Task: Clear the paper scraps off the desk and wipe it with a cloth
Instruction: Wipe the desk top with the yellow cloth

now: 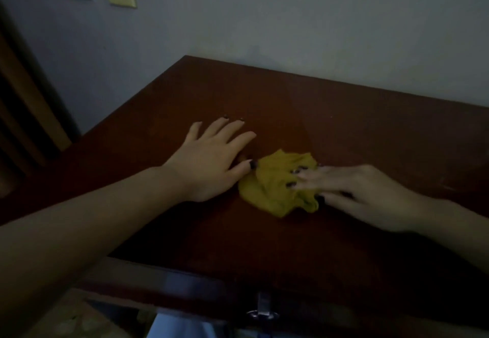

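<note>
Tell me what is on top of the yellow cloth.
The right hand lays its fingers on the yellow cloth, bunched on the desk. Anything beneath the cloth is hidden.

A dark reddish-brown wooden desk (344, 126) carries a crumpled mustard-yellow cloth (275, 189), which lies bunched directly on the wood. Just left of the cloth, the left hand (209, 158) rests flat on the bare desktop with its fingers spread and its thumb tip touching the cloth's edge. From the cloth's right, the right hand (365, 195) lays outstretched fingers on top of it. Beyond the cloth, a tiny pale speck (331, 117) sits on the wood.
</note>
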The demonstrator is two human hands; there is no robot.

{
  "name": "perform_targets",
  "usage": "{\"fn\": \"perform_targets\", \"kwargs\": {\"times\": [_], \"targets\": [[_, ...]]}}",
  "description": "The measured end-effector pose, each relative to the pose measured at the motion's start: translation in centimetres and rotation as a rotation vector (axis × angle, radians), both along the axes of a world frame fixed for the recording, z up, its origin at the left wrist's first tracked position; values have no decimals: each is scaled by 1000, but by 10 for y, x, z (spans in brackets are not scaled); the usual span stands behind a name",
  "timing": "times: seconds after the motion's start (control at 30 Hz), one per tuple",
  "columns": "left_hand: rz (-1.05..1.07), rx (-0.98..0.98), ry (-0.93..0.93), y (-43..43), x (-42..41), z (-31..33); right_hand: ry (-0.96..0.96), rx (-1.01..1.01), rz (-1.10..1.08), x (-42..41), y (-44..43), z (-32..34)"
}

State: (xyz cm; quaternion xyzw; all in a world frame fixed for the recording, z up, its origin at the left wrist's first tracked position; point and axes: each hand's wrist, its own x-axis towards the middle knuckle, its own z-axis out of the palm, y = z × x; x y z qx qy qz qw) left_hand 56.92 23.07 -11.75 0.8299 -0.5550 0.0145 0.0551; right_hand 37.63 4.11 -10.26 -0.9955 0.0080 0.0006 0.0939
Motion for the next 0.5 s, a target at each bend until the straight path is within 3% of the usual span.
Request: {"fn": "perform_targets", "kwargs": {"times": [0.1,0.27,0.37,0.5], "targets": [[-56,-6,-10,-12,-6,-6,0,-13,-114,9,-17,7],[13,37,149,-19,-4,-10,-42,-69,-328,58,-51,7],[6,19,158,-19,-4,-10,9,-179,-456,96,-61,4],[0,26,166,-19,-4,-8,60,-197,-465,107,-54,6]]}}
